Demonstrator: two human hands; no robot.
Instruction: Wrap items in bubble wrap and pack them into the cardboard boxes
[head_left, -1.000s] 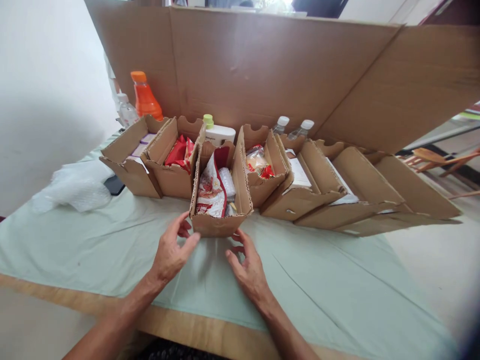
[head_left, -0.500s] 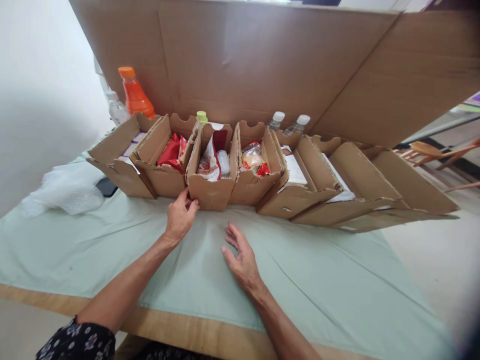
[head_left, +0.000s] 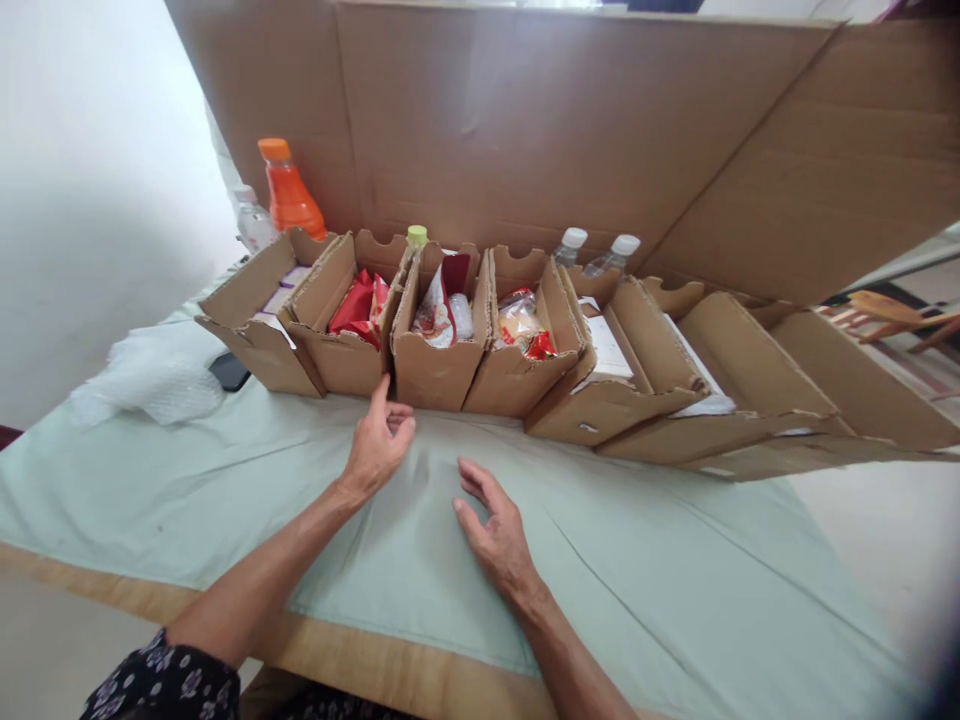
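My left hand (head_left: 377,443) is at the row of cardboard boxes, its index finger stretched toward the gap between two of them. That fingertip is at or very near the front of the box with red packets (head_left: 356,302); contact is unclear. Just right of it stands the cardboard box (head_left: 431,372) holding a white-and-red printed pouch (head_left: 435,312) and a clear plastic item (head_left: 460,316). My right hand (head_left: 496,527) hovers over or rests on the green cloth (head_left: 622,560), fingers apart and holding nothing.
More open boxes line up to the right, one with a clear-wrapped packet (head_left: 519,318), one with a white carton (head_left: 606,350). Behind stand an orange bottle (head_left: 294,200), clear bottles and a tall cardboard panel (head_left: 525,120). Bubble wrap (head_left: 150,375) and a dark phone-like object (head_left: 229,372) lie left.
The box with the printed pouch sits slightly further back, more in line with its neighbours. My left hand has come off its front corner, index finger now extended. The whole view has shifted a little.
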